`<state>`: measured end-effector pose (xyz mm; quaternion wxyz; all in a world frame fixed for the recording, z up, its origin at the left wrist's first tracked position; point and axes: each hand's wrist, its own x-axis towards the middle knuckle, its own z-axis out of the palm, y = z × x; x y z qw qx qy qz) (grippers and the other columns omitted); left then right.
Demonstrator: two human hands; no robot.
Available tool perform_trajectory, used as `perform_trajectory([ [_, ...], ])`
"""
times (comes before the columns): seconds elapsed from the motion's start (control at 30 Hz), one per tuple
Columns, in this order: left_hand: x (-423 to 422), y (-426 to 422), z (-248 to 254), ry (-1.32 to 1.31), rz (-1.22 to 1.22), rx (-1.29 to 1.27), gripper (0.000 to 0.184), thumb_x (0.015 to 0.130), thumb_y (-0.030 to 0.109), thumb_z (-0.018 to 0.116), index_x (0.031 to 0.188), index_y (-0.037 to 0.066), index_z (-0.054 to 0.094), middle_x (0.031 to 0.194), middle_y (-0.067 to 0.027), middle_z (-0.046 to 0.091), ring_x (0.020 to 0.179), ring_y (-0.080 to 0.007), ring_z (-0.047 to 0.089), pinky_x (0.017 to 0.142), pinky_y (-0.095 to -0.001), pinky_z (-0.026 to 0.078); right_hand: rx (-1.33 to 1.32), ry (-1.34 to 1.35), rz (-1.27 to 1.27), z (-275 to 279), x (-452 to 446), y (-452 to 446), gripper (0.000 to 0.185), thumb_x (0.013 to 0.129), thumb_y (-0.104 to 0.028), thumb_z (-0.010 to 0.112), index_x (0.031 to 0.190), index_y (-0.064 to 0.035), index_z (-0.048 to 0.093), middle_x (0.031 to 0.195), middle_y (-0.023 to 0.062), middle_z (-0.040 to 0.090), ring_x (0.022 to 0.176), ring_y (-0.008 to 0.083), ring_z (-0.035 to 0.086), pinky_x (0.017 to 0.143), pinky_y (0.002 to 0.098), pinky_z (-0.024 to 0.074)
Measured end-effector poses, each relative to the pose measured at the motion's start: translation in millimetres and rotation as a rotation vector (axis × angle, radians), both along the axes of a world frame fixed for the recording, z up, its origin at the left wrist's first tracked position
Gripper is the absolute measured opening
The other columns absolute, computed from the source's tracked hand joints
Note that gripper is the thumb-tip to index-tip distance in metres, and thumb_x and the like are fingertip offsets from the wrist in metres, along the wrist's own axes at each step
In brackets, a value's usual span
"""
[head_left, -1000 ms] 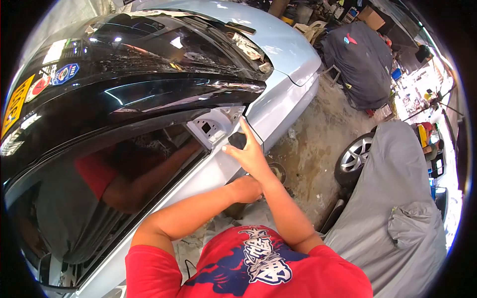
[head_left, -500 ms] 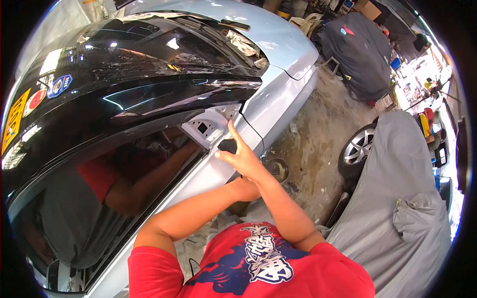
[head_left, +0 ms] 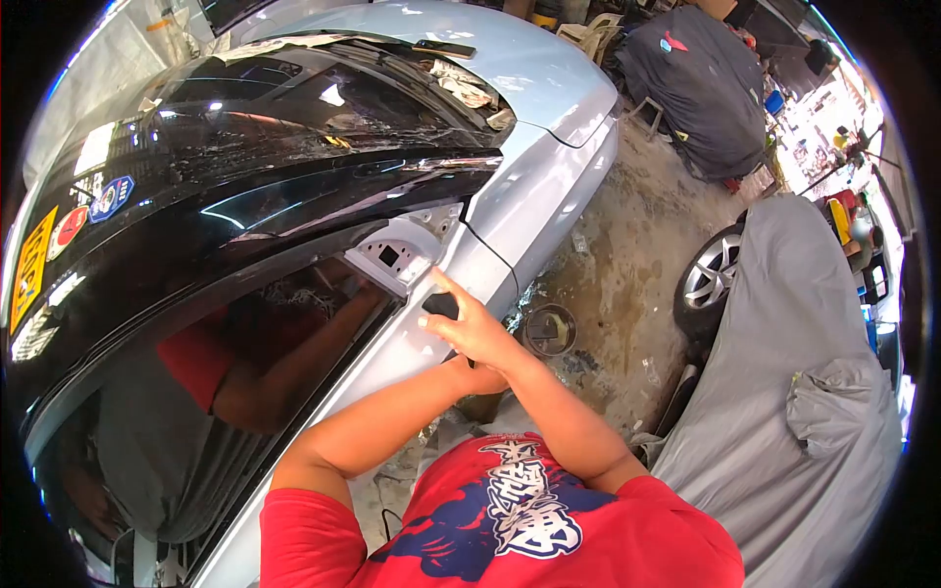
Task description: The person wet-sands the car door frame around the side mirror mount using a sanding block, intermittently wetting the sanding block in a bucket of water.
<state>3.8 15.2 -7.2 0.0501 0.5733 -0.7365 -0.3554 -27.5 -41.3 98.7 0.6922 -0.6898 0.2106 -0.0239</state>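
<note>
My right hand is at the light silver car door, near its front upper corner. Its thumb and index finger are spread around a black rounded thing, whose kind I cannot make out. The index fingertip points at the bare mirror mount, a pale panel with a square hole and small holes. My left hand lies beneath the right wrist, its fingers mostly hidden. A small dark bit shows between the hands. The dark door window is raised and reflects my arm and red sleeve.
A glossy black roof and light blue bonnet extend ahead. A round container stands on the stained floor. To the right are a grey-covered vehicle with an exposed wheel and a dark covered bulk.
My right hand has moved slightly down and back from the mirror mount, and the black thing has shifted with it. The camera view has turned a little.
</note>
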Motion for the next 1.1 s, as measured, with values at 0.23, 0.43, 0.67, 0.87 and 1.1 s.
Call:
perform_trajectory([
  [0.23, 0, 1, 11, -0.065, -0.034, -0.167, 0.038, 0.102, 0.037, 0.053, 0.128, 0.01, 0.063, 0.128, -0.0154, 0.064, 0.12, -0.0352, 0.062, 0.103, -0.0501, 0.047, 0.136, -0.001, -0.112, 28, 18, 13, 0.107, 0.095, -0.025, 0.078, 0.169, -0.0012, 0.005, 0.146, 0.0247, 0.057, 0.095, 0.0233, 0.065, 0.087, 0.0323, 0.0541],
  [0.43, 1, -7, -16, -0.056, -0.106, -0.266, 0.033, 0.097, 0.034, 0.063, 0.116, 0.007, 0.067, 0.111, -0.0134, 0.068, 0.107, -0.0331, 0.065, 0.091, -0.0468, 0.054, -0.091, -0.317, -0.154, 15, 35, 47, 0.113, 0.094, -0.028, 0.079, 0.168, 0.0016, -0.001, 0.123, 0.0215, 0.064, 0.085, 0.02, 0.061, 0.08, 0.0318, 0.0528],
  [0.67, 4, -4, -6, -0.052, -0.15, -0.315, 0.034, 0.098, 0.032, 0.062, 0.118, 0.005, 0.067, 0.111, -0.0149, 0.069, 0.108, -0.0342, 0.065, 0.092, -0.0472, 0.054, 0.012, -0.136, -0.221, 10, 44, 35, 0.115, 0.095, -0.034, 0.076, 0.163, 0.0114, -0.004, 0.121, 0.032, 0.067, 0.105, 0.0327, 0.07, 0.094, 0.0385, 0.0536],
  [0.87, 3, -7, 10, -0.046, -0.104, -0.185, 0.039, 0.099, 0.032, 0.062, 0.124, 0.003, 0.067, 0.123, -0.0161, 0.069, 0.118, -0.0354, 0.064, 0.099, -0.0476, 0.053, -0.05, -0.145, -0.004, 76, 28, 39, 0.106, 0.096, -0.03, 0.078, 0.17, -0.0058, 0.006, 0.145, 0.039, 0.054, 0.14, 0.0359, 0.055, 0.115, 0.0404, 0.0421],
  [1.1, -5, 7, 39, -0.074, -0.027, -0.175, 0.038, 0.095, 0.025, 0.07, 0.124, 0.001, 0.068, 0.127, -0.0181, 0.069, 0.116, -0.0382, 0.065, 0.097, -0.046, 0.055, -0.155, -0.362, -0.355, -5, -68, -19, 0.065, 0.099, -0.019, 0.075, 0.155, -0.0058, 0.045, 0.112, 0.0122, 0.067, 0.095, 0.0184, 0.065, 0.086, 0.0339, 0.0531],
])
